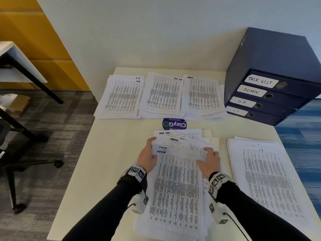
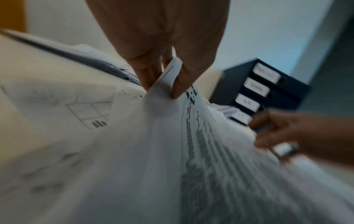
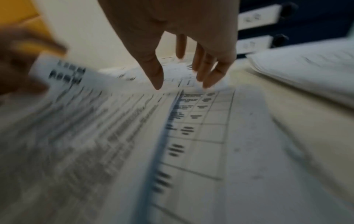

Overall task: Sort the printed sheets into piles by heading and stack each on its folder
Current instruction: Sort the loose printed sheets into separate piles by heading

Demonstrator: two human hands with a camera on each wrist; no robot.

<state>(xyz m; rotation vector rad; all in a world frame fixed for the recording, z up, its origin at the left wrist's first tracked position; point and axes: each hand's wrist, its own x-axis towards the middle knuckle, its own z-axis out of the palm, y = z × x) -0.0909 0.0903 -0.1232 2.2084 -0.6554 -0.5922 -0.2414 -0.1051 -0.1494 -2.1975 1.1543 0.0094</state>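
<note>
Thin floppy white printed sheets, near table edge: left hand pinches top corner; right hand fingers relaxed, resting atop

Thin matt white paper sheets, smooth matt cream table, seemingly matt card folder boxes

Open bench at left of the frame and in the strip around the round sticker at centre. Blocked at top by three paper piles, upper right by stacked folders, right by another pile.
</note>
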